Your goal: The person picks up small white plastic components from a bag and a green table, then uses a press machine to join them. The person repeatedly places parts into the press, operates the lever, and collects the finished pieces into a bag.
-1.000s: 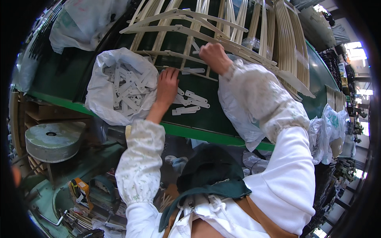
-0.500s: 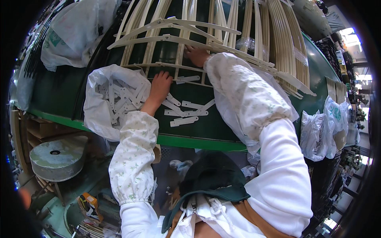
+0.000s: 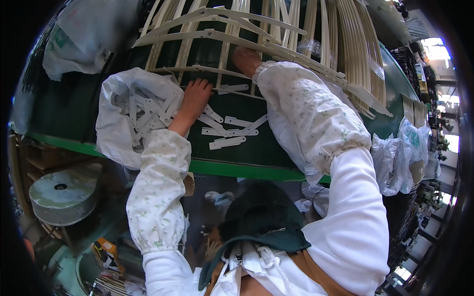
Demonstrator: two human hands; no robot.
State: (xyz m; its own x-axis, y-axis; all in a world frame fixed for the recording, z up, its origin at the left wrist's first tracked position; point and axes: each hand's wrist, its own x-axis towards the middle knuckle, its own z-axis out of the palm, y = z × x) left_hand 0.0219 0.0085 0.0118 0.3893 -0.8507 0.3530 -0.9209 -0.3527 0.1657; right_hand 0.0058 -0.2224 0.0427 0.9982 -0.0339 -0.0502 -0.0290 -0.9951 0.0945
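Observation:
A frame of cream-white strips (image 3: 207, 34) lies on the green table, with long slats running away from me and crossbars pivoted together. My left hand (image 3: 196, 98) lies over the frame's lowest thin bar, its fingers curled across it and its thumb hidden. Farther up, my right hand (image 3: 247, 61) reaches in by the slats beneath the thick crossbar; it is smeared and its fingertips are hidden. Several loose flat white links (image 3: 230, 132) with holes lie right of my left wrist. Left of that hand stands a white plastic bag (image 3: 116, 111) holding more such links (image 3: 148, 113).
Long cream strips (image 3: 355, 44) are bundled at the back right. Plastic bags (image 3: 395, 155) sit at the right, and a large wrapped bag (image 3: 91, 34) at the far left. The table's green edge (image 3: 237, 169) runs before me; a round-ended metal machine (image 3: 64, 192) stands below left.
My right hand has shifted slightly up among the slats and is now blurred. My left hand stays at the lowest bar. The whole view has shifted a little.

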